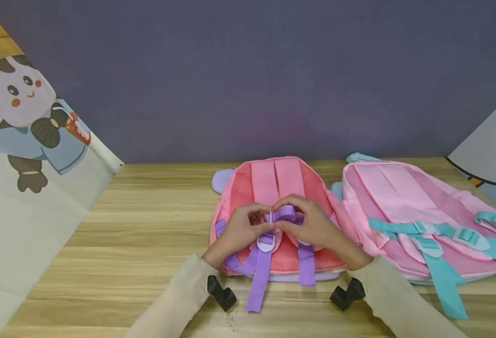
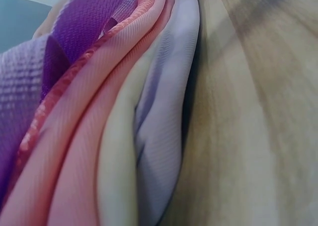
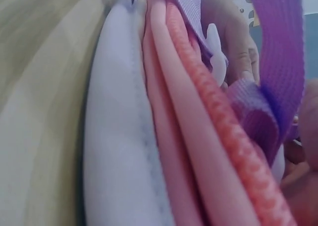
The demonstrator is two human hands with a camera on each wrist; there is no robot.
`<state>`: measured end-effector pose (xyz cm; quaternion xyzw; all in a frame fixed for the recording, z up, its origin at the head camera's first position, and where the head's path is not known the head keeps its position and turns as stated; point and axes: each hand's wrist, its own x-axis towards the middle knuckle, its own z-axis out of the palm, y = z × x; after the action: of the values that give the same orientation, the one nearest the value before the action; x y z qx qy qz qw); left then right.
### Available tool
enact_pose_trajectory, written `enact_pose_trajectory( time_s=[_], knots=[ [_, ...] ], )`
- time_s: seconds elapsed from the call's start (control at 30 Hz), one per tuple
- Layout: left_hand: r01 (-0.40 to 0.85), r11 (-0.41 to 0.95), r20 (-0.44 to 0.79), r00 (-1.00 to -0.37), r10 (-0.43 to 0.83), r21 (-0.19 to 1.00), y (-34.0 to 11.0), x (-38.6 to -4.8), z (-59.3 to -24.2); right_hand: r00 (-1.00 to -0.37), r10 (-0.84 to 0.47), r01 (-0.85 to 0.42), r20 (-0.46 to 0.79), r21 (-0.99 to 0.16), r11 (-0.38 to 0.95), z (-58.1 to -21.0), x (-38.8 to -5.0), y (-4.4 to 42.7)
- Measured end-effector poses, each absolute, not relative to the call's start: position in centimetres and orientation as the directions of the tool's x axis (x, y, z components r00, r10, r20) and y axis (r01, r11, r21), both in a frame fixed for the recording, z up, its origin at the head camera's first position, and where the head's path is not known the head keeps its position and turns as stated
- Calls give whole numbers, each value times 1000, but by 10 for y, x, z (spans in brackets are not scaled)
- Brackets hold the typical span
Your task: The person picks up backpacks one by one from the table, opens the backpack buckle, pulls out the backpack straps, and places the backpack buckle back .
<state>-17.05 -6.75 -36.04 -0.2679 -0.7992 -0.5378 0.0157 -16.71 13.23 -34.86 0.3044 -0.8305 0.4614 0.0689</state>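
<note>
Purple strap (image 1: pixel 288 212) | long axis crosswise, looped end rightward | grip nearly closed: left hand (image 1: pixel 243 227), right hand (image 1: pixel 311 223) both pinching it

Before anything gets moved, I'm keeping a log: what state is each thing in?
Left hand, gripping purple chest strap
Right hand, gripping purple chest strap
Purple chest strap, looped
White clip, between the hands; fastening unclear
Coral backpack, lying strap side up
Pale pink backpack, lying strap side up
Teal strap, tail loose
</note>
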Motion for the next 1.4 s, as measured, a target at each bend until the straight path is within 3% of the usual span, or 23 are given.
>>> enact_pose_trajectory(
  time_s=[0.37,0.63,1.1,1.4],
  knots=[
    [433,260,308,-859,409,863,-68,-169,-359,-794,-391,-597,466,-719,356,-347,-167,133],
    [434,254,312,-859,406,864,-67,-170,-360,-781,-334,-611,528,-756,234,-343,-169,137],
    [428,255,305,-861,408,867,-68,-171,-361,-783,-338,-609,523,-755,243,-325,-170,150],
    [419,235,306,-864,399,877,-68,-173,-364,-835,-333,-534,437,-788,305,-311,-169,162]
  ],
)
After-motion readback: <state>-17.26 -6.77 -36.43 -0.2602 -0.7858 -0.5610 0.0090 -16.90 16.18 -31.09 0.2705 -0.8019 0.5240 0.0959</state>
